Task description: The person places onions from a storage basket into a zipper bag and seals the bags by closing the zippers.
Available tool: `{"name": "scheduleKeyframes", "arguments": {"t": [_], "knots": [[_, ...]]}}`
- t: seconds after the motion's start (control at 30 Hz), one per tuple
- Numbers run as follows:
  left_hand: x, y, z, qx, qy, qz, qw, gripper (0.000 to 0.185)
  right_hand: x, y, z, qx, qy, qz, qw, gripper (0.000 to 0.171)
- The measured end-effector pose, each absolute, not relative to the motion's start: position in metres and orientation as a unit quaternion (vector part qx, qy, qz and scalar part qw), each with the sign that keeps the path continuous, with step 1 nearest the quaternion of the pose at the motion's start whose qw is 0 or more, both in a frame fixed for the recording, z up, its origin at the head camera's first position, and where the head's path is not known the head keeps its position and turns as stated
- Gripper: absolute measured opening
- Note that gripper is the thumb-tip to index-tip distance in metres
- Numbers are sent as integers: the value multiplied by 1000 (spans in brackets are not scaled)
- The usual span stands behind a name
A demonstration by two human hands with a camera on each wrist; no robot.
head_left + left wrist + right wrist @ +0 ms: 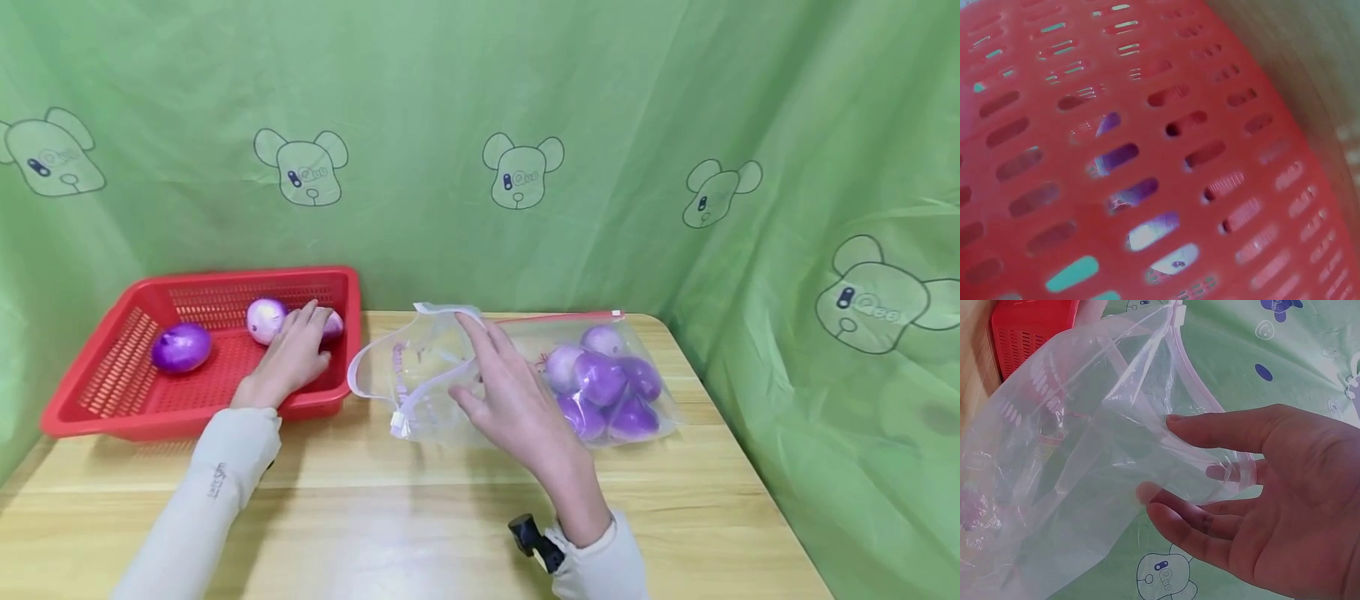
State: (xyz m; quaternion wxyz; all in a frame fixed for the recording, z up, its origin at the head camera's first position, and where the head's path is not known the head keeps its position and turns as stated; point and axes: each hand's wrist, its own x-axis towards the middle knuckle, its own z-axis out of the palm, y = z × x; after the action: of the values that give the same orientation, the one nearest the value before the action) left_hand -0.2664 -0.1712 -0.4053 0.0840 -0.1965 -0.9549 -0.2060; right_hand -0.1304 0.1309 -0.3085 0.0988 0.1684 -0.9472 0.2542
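My left hand (294, 354) reaches into the red basket (90, 408) and grips a purple onion (334, 325), largely hidden by the fingers. Two more onions lie in the basket, a pale one (266, 320) beside the hand and a dark purple one (182, 347) to the left. In the left wrist view the slotted basket wall (1166, 147) hides that hand. A clear zip bag (431, 417) lies at the right, its mouth spread towards the basket. My right hand (1272, 506) has thumb and fingers spread at the bag's rim, fingertips showing through the plastic.
Several purple onions (600, 379) fill the far right end of the bag. A red zip strip (551, 317) runs along the table's back edge. Green curtain (420, 233) with bear outlines hangs behind and on the right of the wooden table (360, 517).
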Motion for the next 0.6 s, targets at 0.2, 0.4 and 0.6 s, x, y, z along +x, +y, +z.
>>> {"name": "scheduleKeyframes", "arguments": {"t": [0.2, 0.4, 0.6], "knots": [[-264, -160, -405, -154, -972, -164, 67, 57, -131, 134, -309, 171, -947, 257, 95, 91], [-266, -155, -406, -110, -984, -122, 62, 42, -133, 135, -312, 183, -942, 262, 99, 91], [-268, -161, -404, -40, -987, -150, 36, 54, -135, 134, -313, 184, -939, 268, 108, 89]]}}
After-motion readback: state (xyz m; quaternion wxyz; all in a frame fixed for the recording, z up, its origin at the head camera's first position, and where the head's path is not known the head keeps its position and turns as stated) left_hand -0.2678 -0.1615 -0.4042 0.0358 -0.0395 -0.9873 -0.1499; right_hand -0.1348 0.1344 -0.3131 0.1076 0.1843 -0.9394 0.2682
